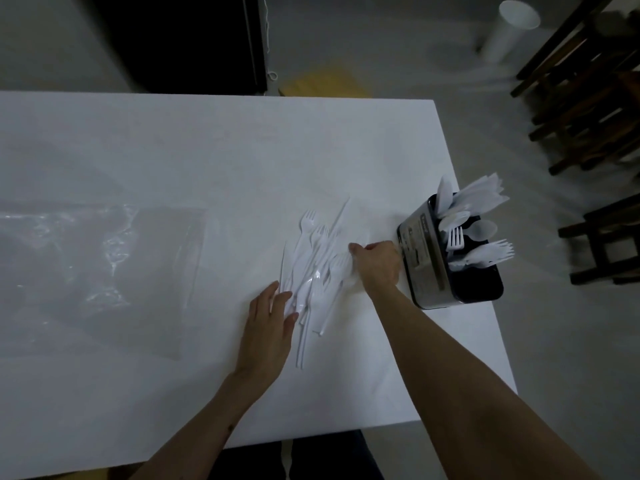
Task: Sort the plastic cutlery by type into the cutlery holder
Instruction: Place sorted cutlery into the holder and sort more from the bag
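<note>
A loose pile of white plastic cutlery [313,268], forks, spoons and knives mixed, lies on the white table [207,150] a little right of centre. My left hand [270,327] rests flat on the pile's near left edge, fingers spread over a few pieces. My right hand [375,263] is closed at the pile's right side, its fingers pinched around white pieces that look like spoons. The black and metal cutlery holder [429,261] stands by the table's right edge, just right of my right hand, with knives, spoons and forks upright in separate compartments.
A clear plastic bag [97,268] lies flat on the left half of the table. Dark wooden stools [588,109] stand on the floor to the right, and a white roll [512,29] stands at the far right. The holder sits close to the table's right edge.
</note>
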The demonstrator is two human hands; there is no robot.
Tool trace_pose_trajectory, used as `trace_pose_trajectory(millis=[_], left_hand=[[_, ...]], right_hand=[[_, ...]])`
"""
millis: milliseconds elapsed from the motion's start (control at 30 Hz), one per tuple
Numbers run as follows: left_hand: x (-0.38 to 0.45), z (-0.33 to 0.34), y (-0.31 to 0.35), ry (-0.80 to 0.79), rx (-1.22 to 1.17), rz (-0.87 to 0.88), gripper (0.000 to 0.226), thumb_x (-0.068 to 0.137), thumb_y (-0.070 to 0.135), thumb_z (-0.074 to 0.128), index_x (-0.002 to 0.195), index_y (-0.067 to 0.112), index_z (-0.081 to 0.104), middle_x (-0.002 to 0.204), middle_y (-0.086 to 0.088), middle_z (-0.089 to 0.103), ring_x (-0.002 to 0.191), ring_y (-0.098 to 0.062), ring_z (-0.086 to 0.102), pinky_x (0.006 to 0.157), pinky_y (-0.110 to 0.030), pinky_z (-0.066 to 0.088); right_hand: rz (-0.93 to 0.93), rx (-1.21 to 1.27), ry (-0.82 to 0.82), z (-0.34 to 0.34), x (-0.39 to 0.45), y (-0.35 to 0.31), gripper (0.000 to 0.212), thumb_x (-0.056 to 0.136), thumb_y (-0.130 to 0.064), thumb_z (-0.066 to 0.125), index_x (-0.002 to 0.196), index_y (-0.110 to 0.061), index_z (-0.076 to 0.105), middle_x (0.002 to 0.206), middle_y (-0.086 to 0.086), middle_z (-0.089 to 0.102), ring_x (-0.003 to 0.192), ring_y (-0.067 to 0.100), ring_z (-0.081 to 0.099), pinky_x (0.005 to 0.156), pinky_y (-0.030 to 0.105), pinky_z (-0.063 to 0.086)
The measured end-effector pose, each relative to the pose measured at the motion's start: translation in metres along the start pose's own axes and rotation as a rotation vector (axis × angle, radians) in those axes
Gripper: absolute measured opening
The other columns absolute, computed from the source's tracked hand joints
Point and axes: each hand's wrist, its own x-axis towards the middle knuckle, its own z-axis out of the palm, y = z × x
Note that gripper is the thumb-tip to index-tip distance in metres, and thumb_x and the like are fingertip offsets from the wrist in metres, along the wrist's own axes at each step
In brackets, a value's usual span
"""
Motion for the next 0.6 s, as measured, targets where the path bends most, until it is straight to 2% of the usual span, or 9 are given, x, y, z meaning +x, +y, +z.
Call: trace_pose_trajectory(millis=[67,167,300,400,500,533,600], left_hand=[[0.000,0.000,0.000,-0.005,-0.009,0.003,0.031,0.091,0.015,0.059,0.122,0.011,0.057,0.139,-0.012,0.044,0.125,-0.029,0.042,0.103,-0.040,0.042],[0.003,-0.003,0.001,-0.015,-0.065,-0.004,0.031,0.092,0.015,0.058,0.122,0.012,0.056,0.139,-0.010,0.043,0.126,-0.025,0.039,0.105,-0.039,0.040],[0.019,-0.014,0.016,0.016,-0.149,-0.024,0.032,0.094,0.016,0.054,0.125,0.012,0.054,0.139,-0.006,0.043,0.130,-0.018,0.036,0.109,-0.031,0.035],[0.038,-0.029,0.044,0.021,-0.321,-0.062,0.039,0.096,0.024,0.048,0.134,0.015,0.046,0.139,0.004,0.042,0.132,-0.009,0.033,0.110,-0.021,0.029],[0.062,-0.040,0.076,-0.186,-0.527,-0.183,0.045,0.097,0.032,0.047,0.140,0.022,0.037,0.129,0.015,0.046,0.119,-0.002,0.043,0.096,-0.012,0.036],[0.070,-0.040,0.083,-0.261,-0.562,-0.228,0.042,0.098,0.031,0.046,0.138,0.022,0.037,0.122,0.013,0.053,0.109,-0.005,0.051,0.086,-0.011,0.041],[0.080,-0.036,0.086,-0.338,-0.552,-0.278,0.031,0.100,0.022,0.042,0.130,0.015,0.045,0.106,0.002,0.063,0.090,-0.013,0.060,0.072,-0.015,0.045]], right_hand=[[-0.012,0.101,-0.005,-0.002,0.002,-0.003,0.026,0.081,-0.030,0.077,0.096,-0.011,0.069,0.094,0.006,0.069,0.087,0.026,0.067,0.075,0.033,0.054],[-0.154,0.257,-0.016,-0.009,0.001,-0.011,0.016,0.083,-0.022,0.076,0.090,-0.014,0.064,0.087,0.000,0.067,0.087,0.023,0.066,0.085,0.039,0.056],[-0.425,0.398,-0.006,-0.030,-0.007,-0.033,0.012,0.084,-0.024,0.073,0.087,-0.022,0.062,0.081,0.001,0.068,0.081,0.023,0.067,0.076,0.045,0.058],[-0.479,0.554,-0.040,-0.045,-0.018,-0.048,0.013,0.088,-0.018,0.068,0.100,-0.019,0.063,0.083,0.005,0.069,0.076,0.016,0.067,0.065,0.031,0.058],[-0.445,0.604,-0.286,-0.047,-0.035,-0.057,0.020,0.087,-0.011,0.071,0.105,-0.008,0.064,0.086,0.013,0.070,0.074,0.019,0.069,0.064,0.027,0.058],[-0.427,0.577,-0.354,-0.046,-0.040,-0.055,0.022,0.086,-0.011,0.073,0.106,-0.007,0.064,0.087,0.015,0.071,0.074,0.021,0.071,0.065,0.029,0.059],[-0.369,0.534,-0.361,-0.042,-0.042,-0.043,0.024,0.087,-0.018,0.073,0.105,-0.007,0.064,0.090,0.015,0.072,0.075,0.024,0.073,0.066,0.033,0.061]])
